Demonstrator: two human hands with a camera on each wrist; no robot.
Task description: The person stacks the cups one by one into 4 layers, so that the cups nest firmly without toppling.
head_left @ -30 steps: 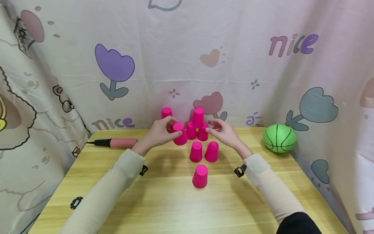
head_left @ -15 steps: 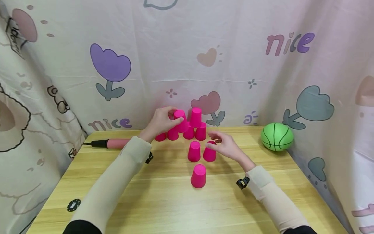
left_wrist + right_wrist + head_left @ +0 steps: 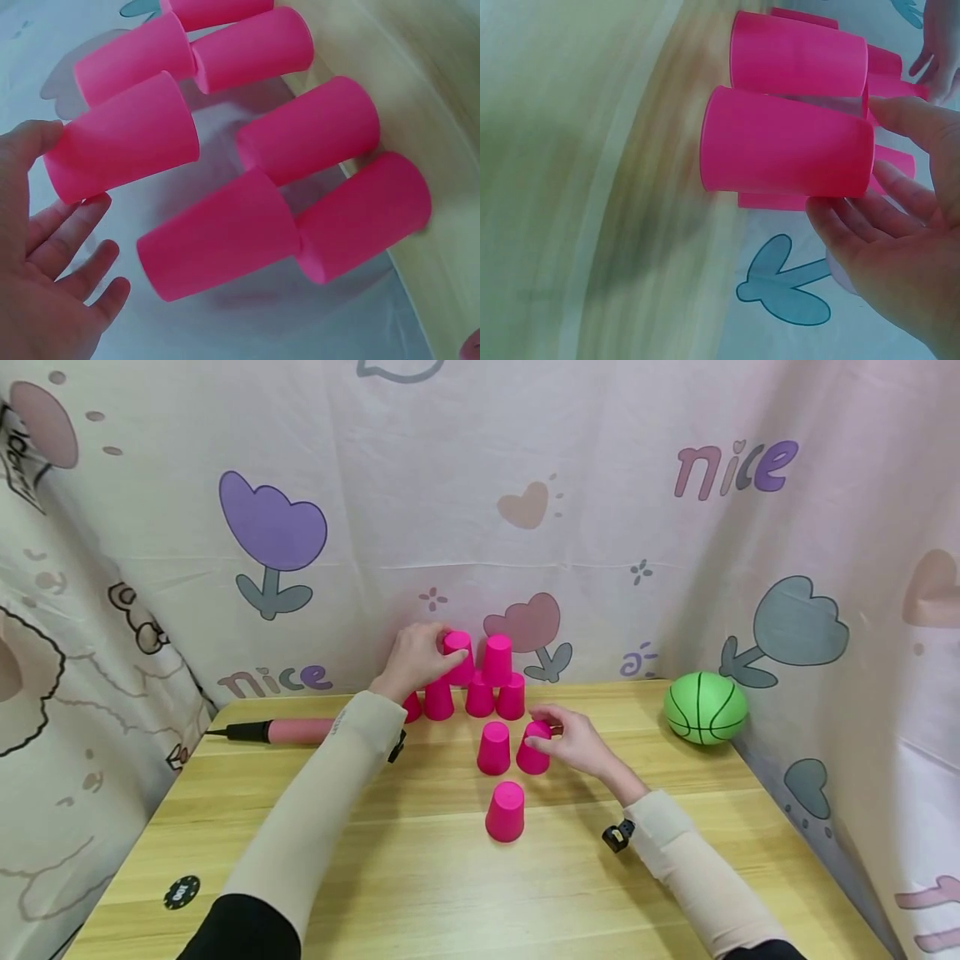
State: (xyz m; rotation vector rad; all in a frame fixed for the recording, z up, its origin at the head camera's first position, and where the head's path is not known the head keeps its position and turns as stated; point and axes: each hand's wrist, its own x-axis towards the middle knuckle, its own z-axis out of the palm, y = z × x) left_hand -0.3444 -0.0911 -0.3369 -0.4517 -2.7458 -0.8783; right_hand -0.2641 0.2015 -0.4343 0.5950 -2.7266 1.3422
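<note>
Between upper cups [image 3: 217, 236]: raised cup [image 3: 129, 136], axis upright, pinched by your left hand [image 3: 416, 658]; your right hand [image 3: 577, 740] (nearer you) pinching a lower cup [image 3: 531, 762]

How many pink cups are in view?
10: four back base cups, two upper cups atop them, one held cup between, two middle cups, one front cup. The left hand hides the left upper cup from the head camera; more may be hidden.

The wood-grain table [image 3: 435, 885] carries pink cups [image 3: 505, 812], a green ball [image 3: 706, 708], a pink-and-black tool [image 3: 300, 731] and a black chip [image 3: 182, 892].
</note>
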